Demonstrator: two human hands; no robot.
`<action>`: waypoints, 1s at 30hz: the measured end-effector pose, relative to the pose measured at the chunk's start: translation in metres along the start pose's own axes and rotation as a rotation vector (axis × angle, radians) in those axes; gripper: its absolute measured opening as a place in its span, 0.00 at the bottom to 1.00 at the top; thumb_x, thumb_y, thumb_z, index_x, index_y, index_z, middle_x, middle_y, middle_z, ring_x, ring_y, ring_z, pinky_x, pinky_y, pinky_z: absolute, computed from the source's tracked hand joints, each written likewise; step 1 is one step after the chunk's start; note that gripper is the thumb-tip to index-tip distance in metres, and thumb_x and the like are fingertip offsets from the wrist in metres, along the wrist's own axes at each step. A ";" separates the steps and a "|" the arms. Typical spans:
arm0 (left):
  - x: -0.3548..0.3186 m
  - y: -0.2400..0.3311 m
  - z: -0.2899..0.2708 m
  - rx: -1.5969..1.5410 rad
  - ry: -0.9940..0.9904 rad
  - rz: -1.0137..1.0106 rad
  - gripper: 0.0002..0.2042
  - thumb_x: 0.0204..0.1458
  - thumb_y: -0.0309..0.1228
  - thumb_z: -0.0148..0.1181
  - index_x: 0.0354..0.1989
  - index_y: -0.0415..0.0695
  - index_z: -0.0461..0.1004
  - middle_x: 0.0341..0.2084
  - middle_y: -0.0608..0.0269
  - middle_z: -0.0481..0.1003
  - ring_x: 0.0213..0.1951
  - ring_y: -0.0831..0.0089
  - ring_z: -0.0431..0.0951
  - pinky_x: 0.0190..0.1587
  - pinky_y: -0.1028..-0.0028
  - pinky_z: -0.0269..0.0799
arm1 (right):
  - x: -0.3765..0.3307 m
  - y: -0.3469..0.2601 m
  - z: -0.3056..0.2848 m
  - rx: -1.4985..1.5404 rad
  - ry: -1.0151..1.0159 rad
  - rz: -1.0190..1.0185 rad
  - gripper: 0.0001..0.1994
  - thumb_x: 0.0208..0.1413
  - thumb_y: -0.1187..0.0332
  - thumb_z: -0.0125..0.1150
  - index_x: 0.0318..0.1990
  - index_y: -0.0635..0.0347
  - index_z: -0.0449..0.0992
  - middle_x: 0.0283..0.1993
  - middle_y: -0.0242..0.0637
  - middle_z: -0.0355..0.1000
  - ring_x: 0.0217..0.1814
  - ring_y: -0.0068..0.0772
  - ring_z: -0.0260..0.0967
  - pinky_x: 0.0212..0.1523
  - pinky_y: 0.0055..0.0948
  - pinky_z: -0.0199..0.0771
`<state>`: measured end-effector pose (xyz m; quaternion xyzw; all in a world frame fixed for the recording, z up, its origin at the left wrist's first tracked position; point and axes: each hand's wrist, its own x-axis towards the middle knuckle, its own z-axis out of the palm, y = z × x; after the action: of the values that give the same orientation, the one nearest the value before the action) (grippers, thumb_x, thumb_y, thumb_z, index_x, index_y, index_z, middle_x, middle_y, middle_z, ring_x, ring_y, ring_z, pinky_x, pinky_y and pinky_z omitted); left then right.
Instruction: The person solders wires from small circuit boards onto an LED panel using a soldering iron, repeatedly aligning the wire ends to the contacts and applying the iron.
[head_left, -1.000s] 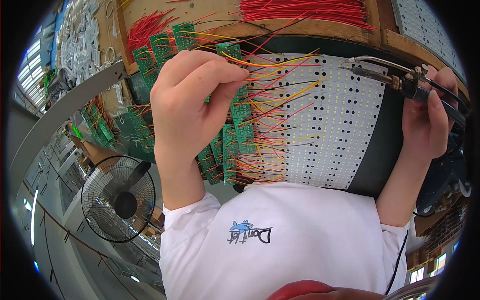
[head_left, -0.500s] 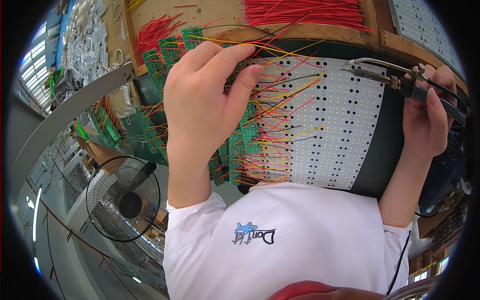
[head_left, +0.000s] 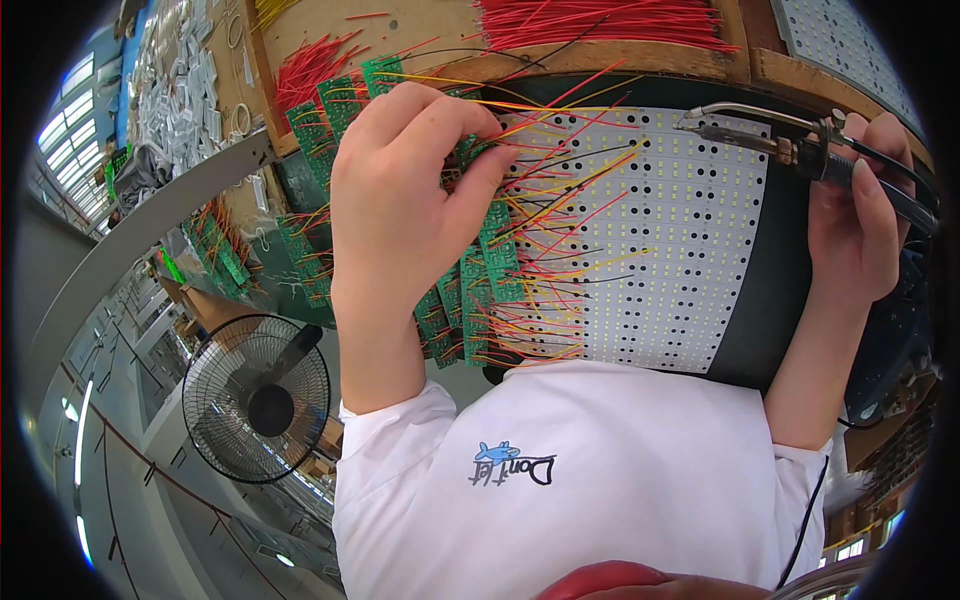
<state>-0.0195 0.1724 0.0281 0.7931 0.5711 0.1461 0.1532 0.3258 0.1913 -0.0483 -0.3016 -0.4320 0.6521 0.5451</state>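
My left hand point(head_left: 410, 180) is bent over the green circuit boards point(head_left: 500, 260), thumb and index finger closed on thin red and yellow wires point(head_left: 545, 108) that run right onto the white LED panel point(head_left: 680, 230). The exact wires in the pinch are partly hidden by the fingers. My right hand point(head_left: 855, 220) grips the dark handle of a soldering iron point(head_left: 810, 160), whose tip points left above the panel's upper part. A thin curved metal tube runs along the top of the iron. Red, yellow and black wires fan from the boards over the panel's left side.
Beyond the panel, a wooden tray point(head_left: 640, 55) holds a bundle of red wires point(head_left: 600, 22) and a looser red pile point(head_left: 310, 70). Another LED panel point(head_left: 850, 50) lies at the upper right. A grey metal bar point(head_left: 150, 215) and a black fan point(head_left: 255, 400) are at the left.
My left thumb and index finger have shifted slightly, and the upper wires at them now lie differently, lower over the panel. The soldering iron has barely moved.
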 end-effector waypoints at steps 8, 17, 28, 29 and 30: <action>-0.003 0.002 -0.006 0.063 0.027 0.042 0.08 0.42 0.20 0.71 0.29 0.40 0.78 0.23 0.64 0.76 0.27 0.71 0.77 0.29 0.73 0.71 | 0.001 0.002 -0.005 0.032 -0.004 0.001 0.09 0.60 0.76 0.51 0.46 0.69 0.69 0.40 0.38 0.67 0.38 0.20 0.64 0.37 0.16 0.65; -0.007 -0.005 -0.013 -0.088 -0.042 0.188 0.10 0.40 0.14 0.62 0.28 0.45 0.75 0.27 0.68 0.79 0.33 0.64 0.75 0.42 0.67 0.69 | -0.001 -0.003 0.006 0.058 0.066 0.005 0.06 0.58 0.76 0.51 0.41 0.64 0.64 0.34 0.36 0.64 0.34 0.21 0.59 0.39 0.17 0.60; -0.003 0.007 -0.002 -0.239 0.029 0.148 0.09 0.41 0.18 0.68 0.31 0.43 0.80 0.27 0.65 0.80 0.33 0.65 0.80 0.36 0.71 0.76 | -0.001 -0.004 0.001 0.058 0.021 0.006 0.05 0.58 0.74 0.50 0.38 0.62 0.62 0.33 0.35 0.63 0.33 0.20 0.56 0.36 0.18 0.56; -0.002 0.008 0.000 -0.281 -0.015 0.108 0.08 0.45 0.16 0.67 0.33 0.39 0.79 0.29 0.62 0.81 0.35 0.67 0.81 0.39 0.72 0.76 | -0.001 -0.004 -0.001 0.067 0.006 0.014 0.05 0.58 0.74 0.50 0.38 0.62 0.62 0.33 0.35 0.63 0.33 0.20 0.56 0.36 0.18 0.56; 0.000 0.010 0.002 -0.324 -0.053 0.068 0.07 0.48 0.15 0.66 0.36 0.35 0.78 0.31 0.59 0.82 0.36 0.68 0.82 0.41 0.73 0.76 | -0.001 -0.004 -0.003 0.071 0.005 0.016 0.05 0.58 0.74 0.50 0.38 0.62 0.62 0.33 0.35 0.63 0.33 0.20 0.56 0.36 0.18 0.56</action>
<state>-0.0102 0.1688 0.0307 0.7805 0.5088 0.2205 0.2889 0.3304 0.1911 -0.0462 -0.2873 -0.4048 0.6705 0.5514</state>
